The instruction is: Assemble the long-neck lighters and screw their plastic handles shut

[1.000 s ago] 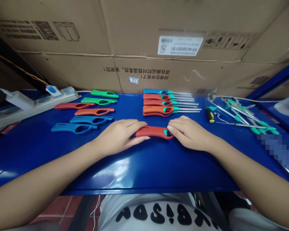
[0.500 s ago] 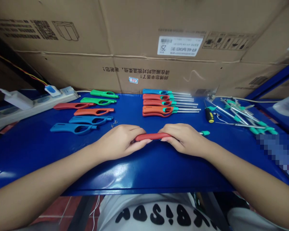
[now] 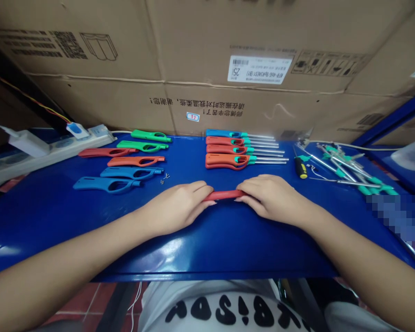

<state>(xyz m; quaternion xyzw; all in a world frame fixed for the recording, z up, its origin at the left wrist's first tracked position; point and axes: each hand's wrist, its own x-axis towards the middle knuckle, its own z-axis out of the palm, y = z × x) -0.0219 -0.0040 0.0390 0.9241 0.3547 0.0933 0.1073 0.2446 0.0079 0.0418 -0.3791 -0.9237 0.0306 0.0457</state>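
A red long-neck lighter (image 3: 224,195) lies level between my two hands, just above the blue tabletop. My left hand (image 3: 184,206) is closed on its left end, thumb in front and fingers behind. Closed over its right end is my right hand (image 3: 271,198), which hides that part and whatever extends from it. Beyond my hands sits a stack of blue, red and orange lighters (image 3: 226,160) with green collars and metal tubes. Left of it lie tubeless lighter handles: green (image 3: 148,146), red (image 3: 105,152), orange (image 3: 134,161) and blue (image 3: 105,184).
Small metal pins (image 3: 164,177) lie near my left hand. At the right are a yellow-and-black screwdriver (image 3: 301,168) and a pile of metal tubes with green ends (image 3: 361,170). A power strip (image 3: 64,146) runs along the left, and a cardboard box (image 3: 200,87) stands behind.
Both hands have shifted slightly right with the red lighter. The green tip that showed beyond my right hand is no longer visible. The lighters on the table stay in place.
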